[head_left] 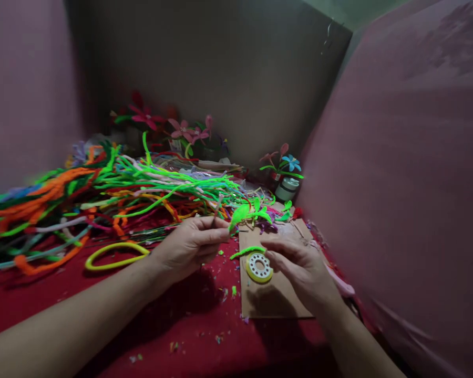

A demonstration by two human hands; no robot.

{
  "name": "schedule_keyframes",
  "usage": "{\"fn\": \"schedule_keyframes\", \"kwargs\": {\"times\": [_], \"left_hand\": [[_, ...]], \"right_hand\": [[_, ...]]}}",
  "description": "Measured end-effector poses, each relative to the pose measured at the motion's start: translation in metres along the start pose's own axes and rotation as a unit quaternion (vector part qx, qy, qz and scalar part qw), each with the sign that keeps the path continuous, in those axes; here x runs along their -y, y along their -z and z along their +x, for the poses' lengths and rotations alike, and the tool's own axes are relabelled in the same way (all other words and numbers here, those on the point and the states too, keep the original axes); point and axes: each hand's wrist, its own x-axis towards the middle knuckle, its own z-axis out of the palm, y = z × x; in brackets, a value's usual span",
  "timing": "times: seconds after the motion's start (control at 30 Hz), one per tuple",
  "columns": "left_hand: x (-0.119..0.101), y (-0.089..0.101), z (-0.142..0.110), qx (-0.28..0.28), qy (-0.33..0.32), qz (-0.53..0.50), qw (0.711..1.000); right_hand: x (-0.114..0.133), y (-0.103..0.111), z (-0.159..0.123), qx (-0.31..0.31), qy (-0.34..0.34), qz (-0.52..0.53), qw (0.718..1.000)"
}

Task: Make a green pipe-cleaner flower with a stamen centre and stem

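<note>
My left hand (193, 241) is closed, with thumb and fingers pinching a thin dark stem (216, 210) that has a pale tip pointing up. Just past those fingertips is a bright green fuzzy leaf (240, 214); whether it touches them I cannot tell. On the right, my right hand (299, 268) has its thumb and fingers closed on the end of a short, slightly curved green pipe cleaner (247, 252). Beneath it, a roll of yellow tape (259, 268) with a white holed core lies on a brown cardboard sheet (279, 304).
A big heap of colourful pipe cleaners (153, 184) spreads across the left and back. A yellow loop (116, 256) lies by my left forearm. Pipe-cleaner flowers (181, 128) and a small jar (287, 189) stand behind. Fuzz scraps dot the red cloth (173, 320); a pink wall (410, 184) bounds the right.
</note>
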Motion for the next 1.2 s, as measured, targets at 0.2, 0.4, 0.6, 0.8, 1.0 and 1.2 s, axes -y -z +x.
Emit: {"fn": "schedule_keyframes", "kwargs": {"times": [0.2, 0.4, 0.6, 0.8, 1.0, 1.2], "left_hand": [[0.001, -0.002, -0.004, 0.042, 0.001, -0.005, 0.999], [0.003, 0.004, 0.001, 0.038, 0.002, -0.014, 0.999], [0.000, -0.001, 0.001, 0.016, -0.013, 0.020, 1.000], [-0.006, -0.007, -0.001, -0.034, -0.088, 0.071, 0.993], [-0.005, -0.007, -0.004, -0.049, -0.103, 0.154, 0.981], [-0.001, -0.003, -0.002, -0.069, -0.156, 0.216, 0.961]], "right_hand": [[0.020, -0.059, 0.036, 0.047, -0.034, 0.350, 0.935], [0.012, -0.065, 0.044, 0.059, -0.043, 0.402, 0.913], [0.008, -0.065, 0.051, 0.056, -0.067, 0.432, 0.898], [0.002, -0.064, 0.054, 0.034, -0.088, 0.455, 0.886], [0.001, -0.068, 0.051, 0.007, -0.089, 0.466, 0.880], [0.004, -0.071, 0.048, -0.008, -0.051, 0.463, 0.885]]}}
